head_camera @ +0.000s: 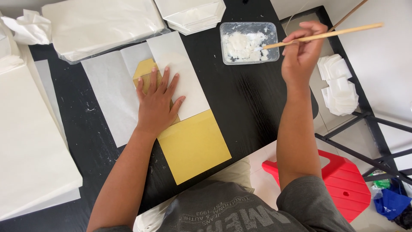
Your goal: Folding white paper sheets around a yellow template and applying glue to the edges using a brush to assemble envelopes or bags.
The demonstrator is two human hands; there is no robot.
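head view: the left hand is laid open and flat, fingers spread, on a folded gold paper and the white sheet that overlaps it, near the middle of the black worktop. the right hand is closed in a pinch on a thin wooden stick, whose tip is dipped in the clear plastic tub of white paste at the far right of the worktop. a second white sheet lies under the gold one to the left, and wrapped stacks of white paper lie along the far edge.

several slips seem possible from here. paste could be dropped from the stick onto the bare worktop or onto the gold face on its way across (the tub stands well apart from the sheets), and a visible stain would be left. if the left hand's pressure were eased or shifted, the white sheet could slide off its line over the gold fold, and a crooked join would result. too much paste on the tip could be squeezed out past the edge. the light tub could also be tipped or dragged by the stick, since it is not held down.
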